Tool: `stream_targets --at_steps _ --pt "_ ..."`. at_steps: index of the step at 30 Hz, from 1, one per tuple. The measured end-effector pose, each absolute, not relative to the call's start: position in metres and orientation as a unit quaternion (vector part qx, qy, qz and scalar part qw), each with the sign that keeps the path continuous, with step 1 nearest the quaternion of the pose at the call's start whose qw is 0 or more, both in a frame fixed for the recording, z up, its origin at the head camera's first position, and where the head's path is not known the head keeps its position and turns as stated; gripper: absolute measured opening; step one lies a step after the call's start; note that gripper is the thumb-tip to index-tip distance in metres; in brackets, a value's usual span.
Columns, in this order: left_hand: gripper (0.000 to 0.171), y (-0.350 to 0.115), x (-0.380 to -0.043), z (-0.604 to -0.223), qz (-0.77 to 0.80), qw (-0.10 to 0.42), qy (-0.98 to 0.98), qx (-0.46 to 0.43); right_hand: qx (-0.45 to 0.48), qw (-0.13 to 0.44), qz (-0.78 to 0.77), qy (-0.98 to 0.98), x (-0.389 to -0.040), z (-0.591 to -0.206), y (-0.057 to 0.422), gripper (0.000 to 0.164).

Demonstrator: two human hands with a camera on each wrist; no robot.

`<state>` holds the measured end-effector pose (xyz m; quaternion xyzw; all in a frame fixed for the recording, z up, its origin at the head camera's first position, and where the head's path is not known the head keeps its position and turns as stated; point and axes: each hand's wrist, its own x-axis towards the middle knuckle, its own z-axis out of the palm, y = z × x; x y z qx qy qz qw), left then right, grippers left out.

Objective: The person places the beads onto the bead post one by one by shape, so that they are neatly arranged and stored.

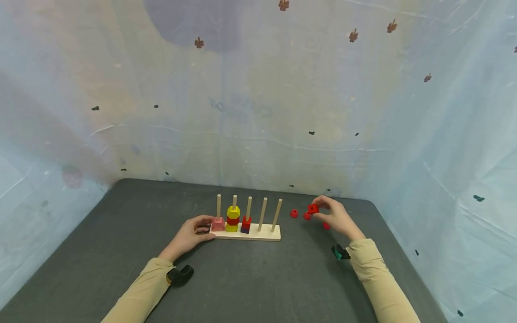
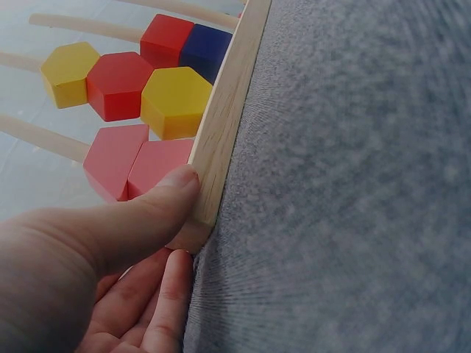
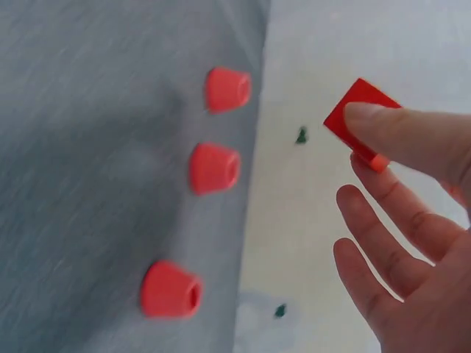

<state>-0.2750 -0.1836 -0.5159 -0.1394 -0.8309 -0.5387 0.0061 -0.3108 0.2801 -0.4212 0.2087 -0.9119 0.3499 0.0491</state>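
My left hand (image 1: 190, 234) grips the left end of a pale wooden peg board (image 1: 264, 235), the thumb lying along its front edge. Pink blocks (image 2: 114, 163) sit on the first peg. Yellow and red hexagonal blocks (image 2: 121, 87) are stacked on the second, and a red block over a dark blue block (image 2: 207, 51) on the third. The two rightmost pegs (image 1: 277, 215) are bare. Off to the right, my right hand (image 1: 338, 219) pinches a small red block (image 3: 358, 110) between thumb and index finger, raised above the table; its other fingers are loosely spread.
Three red cup-shaped pieces (image 3: 214, 168) with holes in their ends stand on the dark grey table (image 1: 250, 278) around the right hand. Behind the table hangs a pale plastic sheet (image 1: 242, 89) with small leaf-like prints. Both wrists wear black bands (image 1: 181, 275).
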Motion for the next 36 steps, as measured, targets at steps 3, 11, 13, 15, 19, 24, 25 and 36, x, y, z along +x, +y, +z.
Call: stream_targets --at_steps 3,11,13,15,19,24,25,36 --pt "0.056 -0.184 -0.275 -0.516 -0.539 0.006 -0.831 -0.136 0.213 0.054 0.363 -0.906 -0.309 -0.413 0.269 0.031" --pt "0.056 -0.183 -0.275 -0.518 -0.539 0.003 -0.831 -0.138 0.230 0.079 0.379 -0.893 -0.309 -0.391 0.240 0.036" --pt "0.055 -0.182 -0.275 -0.518 -0.537 0.004 -0.832 -0.138 0.232 0.085 0.386 -0.889 -0.310 -0.385 0.233 0.035" --pt "0.055 -0.183 -0.275 -0.518 -0.537 0.005 -0.833 -0.137 0.234 0.092 0.393 -0.884 -0.310 -0.379 0.226 0.035" --pt "0.055 -0.183 -0.274 -0.518 -0.535 0.004 -0.834 -0.134 0.240 0.100 0.417 -0.871 -0.312 -0.368 0.212 0.034" --pt "0.056 -0.183 -0.274 -0.517 -0.536 0.001 -0.834 -0.133 0.269 0.106 0.460 -0.840 -0.306 -0.351 0.192 0.032" --pt "0.056 -0.183 -0.274 -0.517 -0.536 0.000 -0.834 -0.133 0.277 0.106 0.467 -0.833 -0.303 -0.347 0.187 0.032" --pt "0.057 -0.184 -0.276 -0.519 -0.540 -0.002 -0.831 -0.134 0.307 0.105 0.503 -0.801 -0.278 -0.322 0.144 0.032"
